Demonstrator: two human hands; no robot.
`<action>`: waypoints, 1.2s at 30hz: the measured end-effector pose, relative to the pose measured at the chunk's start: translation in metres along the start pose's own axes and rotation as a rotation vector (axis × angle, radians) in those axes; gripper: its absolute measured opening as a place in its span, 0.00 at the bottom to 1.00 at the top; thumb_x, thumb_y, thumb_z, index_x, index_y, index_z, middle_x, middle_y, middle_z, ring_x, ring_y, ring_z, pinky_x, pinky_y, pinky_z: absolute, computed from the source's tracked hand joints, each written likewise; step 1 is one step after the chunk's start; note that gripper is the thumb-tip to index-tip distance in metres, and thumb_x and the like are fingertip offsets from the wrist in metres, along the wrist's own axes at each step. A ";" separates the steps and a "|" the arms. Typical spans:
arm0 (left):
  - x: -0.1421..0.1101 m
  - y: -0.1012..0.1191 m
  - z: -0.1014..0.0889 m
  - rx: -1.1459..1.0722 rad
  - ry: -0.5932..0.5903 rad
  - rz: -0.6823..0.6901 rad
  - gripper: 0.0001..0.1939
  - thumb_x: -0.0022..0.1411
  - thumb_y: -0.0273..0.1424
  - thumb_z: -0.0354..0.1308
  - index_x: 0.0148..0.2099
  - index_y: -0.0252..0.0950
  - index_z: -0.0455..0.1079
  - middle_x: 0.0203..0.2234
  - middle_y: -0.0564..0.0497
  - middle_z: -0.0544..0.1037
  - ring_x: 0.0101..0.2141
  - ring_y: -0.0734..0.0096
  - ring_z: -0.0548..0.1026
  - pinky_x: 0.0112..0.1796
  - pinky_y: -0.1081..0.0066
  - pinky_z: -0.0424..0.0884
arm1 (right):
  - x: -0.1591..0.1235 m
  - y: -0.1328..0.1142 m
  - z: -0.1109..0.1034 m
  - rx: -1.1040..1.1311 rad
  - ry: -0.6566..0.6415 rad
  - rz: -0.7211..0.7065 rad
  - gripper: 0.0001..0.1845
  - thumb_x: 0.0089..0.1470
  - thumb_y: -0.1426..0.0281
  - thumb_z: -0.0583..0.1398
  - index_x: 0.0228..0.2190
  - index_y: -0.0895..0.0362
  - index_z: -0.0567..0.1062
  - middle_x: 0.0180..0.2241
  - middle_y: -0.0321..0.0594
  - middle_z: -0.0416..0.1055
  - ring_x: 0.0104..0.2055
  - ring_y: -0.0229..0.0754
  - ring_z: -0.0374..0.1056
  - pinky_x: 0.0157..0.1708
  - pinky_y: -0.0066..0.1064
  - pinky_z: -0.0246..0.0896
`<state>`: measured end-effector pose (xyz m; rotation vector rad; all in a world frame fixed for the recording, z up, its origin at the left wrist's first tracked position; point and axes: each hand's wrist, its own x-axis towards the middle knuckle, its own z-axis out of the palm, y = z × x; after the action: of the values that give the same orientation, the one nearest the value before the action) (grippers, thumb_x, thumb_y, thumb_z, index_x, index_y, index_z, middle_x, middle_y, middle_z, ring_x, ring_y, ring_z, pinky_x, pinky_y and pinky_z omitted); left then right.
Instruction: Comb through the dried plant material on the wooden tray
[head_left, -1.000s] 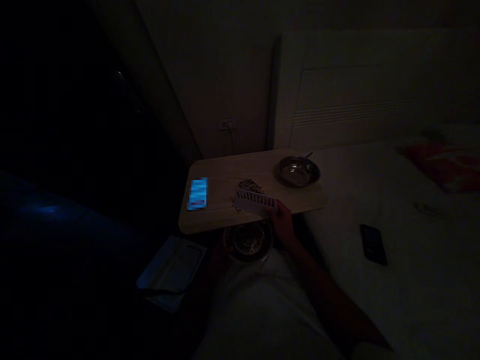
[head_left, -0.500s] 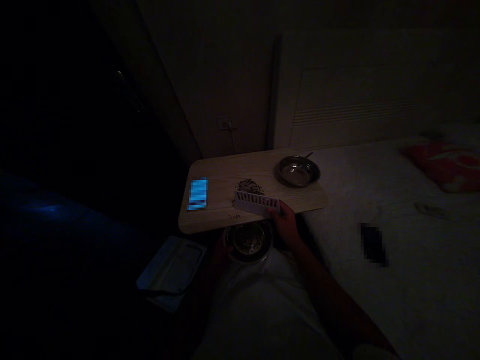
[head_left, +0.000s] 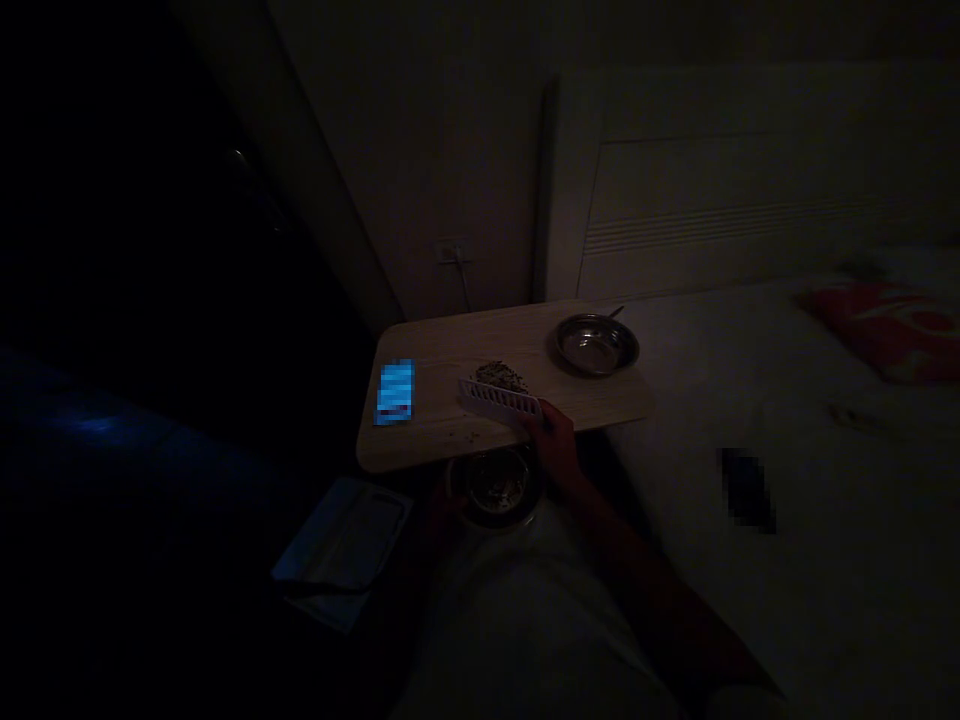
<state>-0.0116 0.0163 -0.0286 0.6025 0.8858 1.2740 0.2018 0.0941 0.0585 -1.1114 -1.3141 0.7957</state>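
Note:
In the dim head view, my right hand (head_left: 553,440) is closed on the right end of a long white slotted plastic piece (head_left: 499,402). That piece stands over a small wooden table (head_left: 435,345), against the near side of a heap of seed-like bits (head_left: 501,376). A few loose bits lie near the table's front edge. Below that edge is a round metal bowl (head_left: 534,505) with some bits inside. My left hand (head_left: 450,500) grips its left rim; most of that hand is lost in shadow.
A second metal bowl (head_left: 598,345) with a handle poking out behind it stands on the table's right. A glowing blurred screen (head_left: 395,390) lies at left. To the right is a bed (head_left: 825,500) with a red item (head_left: 892,330). A pale box-like object (head_left: 341,550) sits lower left.
My right hand has moved slightly left with the slotted piece, whose left end is now further over the table. The left hand stays at the lower bowl. The picture is dimmer.

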 end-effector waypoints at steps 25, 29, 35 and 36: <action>0.001 0.000 0.006 0.001 -0.015 0.064 0.36 0.44 0.26 0.67 0.59 0.42 0.71 0.56 0.46 0.76 0.60 0.42 0.67 0.58 0.49 0.64 | -0.012 -0.003 -0.017 -0.024 -0.155 -0.046 0.12 0.55 0.64 0.63 0.39 0.53 0.82 0.39 0.39 0.81 0.40 0.47 0.76 0.44 0.37 0.69; 0.001 0.002 0.006 0.020 -0.008 0.052 0.37 0.44 0.26 0.68 0.59 0.42 0.70 0.57 0.46 0.76 0.60 0.42 0.67 0.59 0.48 0.62 | -0.014 -0.005 -0.018 -0.017 -0.166 -0.025 0.12 0.55 0.63 0.63 0.40 0.53 0.82 0.39 0.39 0.81 0.41 0.48 0.76 0.44 0.37 0.70; -0.003 0.007 0.012 -0.001 -0.044 0.020 0.36 0.45 0.27 0.68 0.59 0.42 0.70 0.56 0.45 0.76 0.59 0.42 0.68 0.58 0.47 0.63 | -0.016 -0.007 -0.022 -0.022 -0.196 -0.027 0.13 0.55 0.62 0.63 0.40 0.53 0.82 0.39 0.39 0.81 0.41 0.48 0.76 0.44 0.37 0.70; -0.003 0.007 0.013 -0.005 -0.048 0.023 0.36 0.46 0.27 0.68 0.59 0.42 0.70 0.57 0.45 0.75 0.59 0.42 0.68 0.58 0.47 0.63 | -0.016 -0.008 -0.022 -0.013 -0.196 -0.022 0.13 0.55 0.62 0.63 0.40 0.54 0.82 0.39 0.39 0.81 0.41 0.48 0.76 0.44 0.37 0.70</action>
<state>-0.0052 0.0160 -0.0150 0.6385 0.8378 1.2766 0.2204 0.0725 0.0624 -1.0472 -1.4940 0.8992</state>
